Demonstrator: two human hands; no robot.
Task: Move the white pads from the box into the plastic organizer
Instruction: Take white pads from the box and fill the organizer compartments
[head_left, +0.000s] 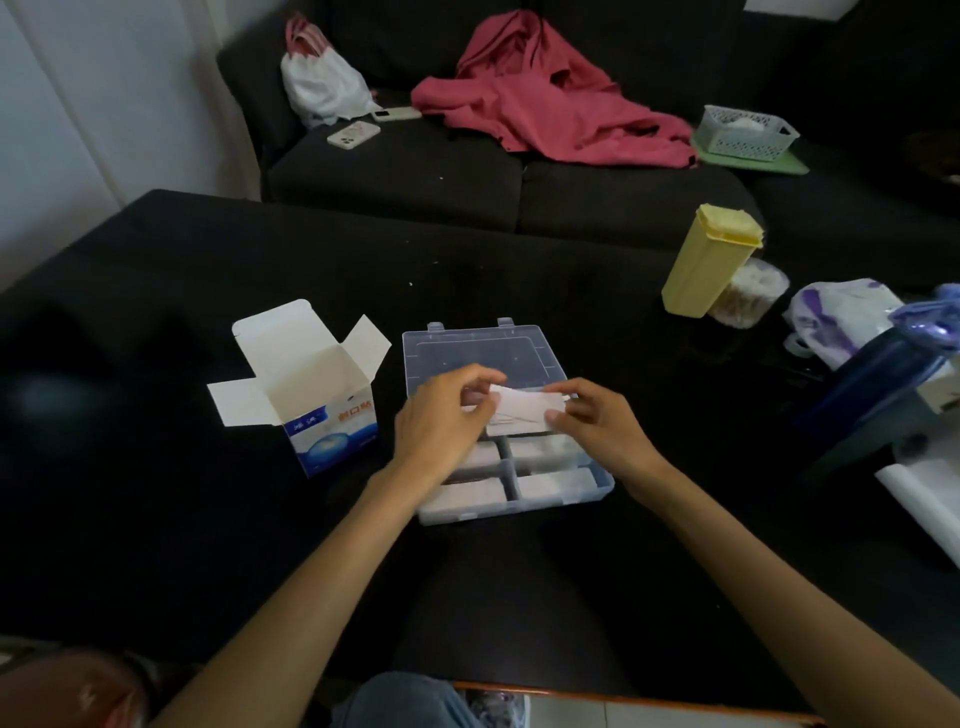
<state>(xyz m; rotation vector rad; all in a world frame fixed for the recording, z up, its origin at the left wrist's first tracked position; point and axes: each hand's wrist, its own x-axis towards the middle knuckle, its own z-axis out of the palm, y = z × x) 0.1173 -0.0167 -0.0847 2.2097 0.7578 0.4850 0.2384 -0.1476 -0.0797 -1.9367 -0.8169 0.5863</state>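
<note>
Both hands are pinching one flat white rectangular pad (524, 413) just above the clear plastic compartmented organizer (597, 488), whose lid is lying open behind. The left hand (441, 415) is gripping the pad's left end and the right hand (592, 415) its right end, so each grip is grasping the pad. Its long axis is running left to right, matching the long compartments directly beneath, several already holding white pads. The open white-and-blue cardboard box (317, 395) is standing on the black desk (156, 519), nearer the left hand.
</note>
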